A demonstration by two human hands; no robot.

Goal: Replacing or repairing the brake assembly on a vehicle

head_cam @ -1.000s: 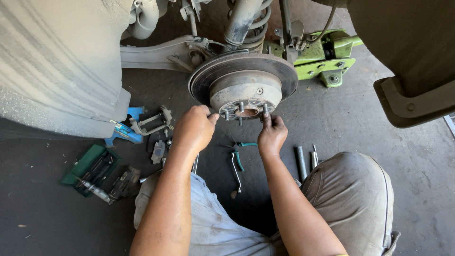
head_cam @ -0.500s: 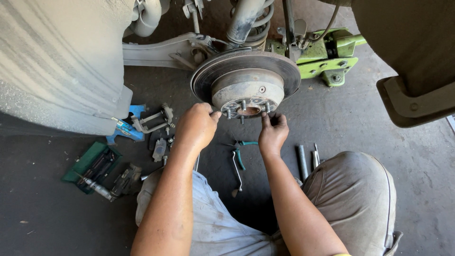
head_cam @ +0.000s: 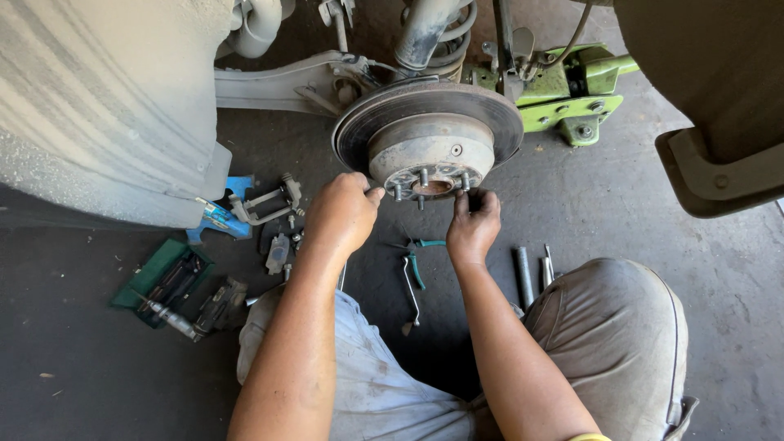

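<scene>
A rusty brake disc [head_cam: 429, 106] with its hub [head_cam: 431, 159] and wheel studs hangs under the raised car. My left hand [head_cam: 341, 214] is curled at the hub's lower left edge, thumb against it. My right hand [head_cam: 472, 224] reaches up to the lower right stud, fingertips pinched around it. Whether a small part sits between those fingers I cannot tell. Green-handled pliers [head_cam: 415, 265] lie on the floor between my forearms.
A green floor jack [head_cam: 572, 90] stands behind the disc. Brake caliper parts [head_cam: 265, 204], a blue item [head_cam: 219, 220] and a green tool case [head_cam: 163, 282] lie at the left. Metal rods [head_cam: 527, 273] rest by my right knee. The car body fills the upper left.
Both hands stay at the hub; my right hand has shifted slightly on the lower right stud. The view has drifted a little.
</scene>
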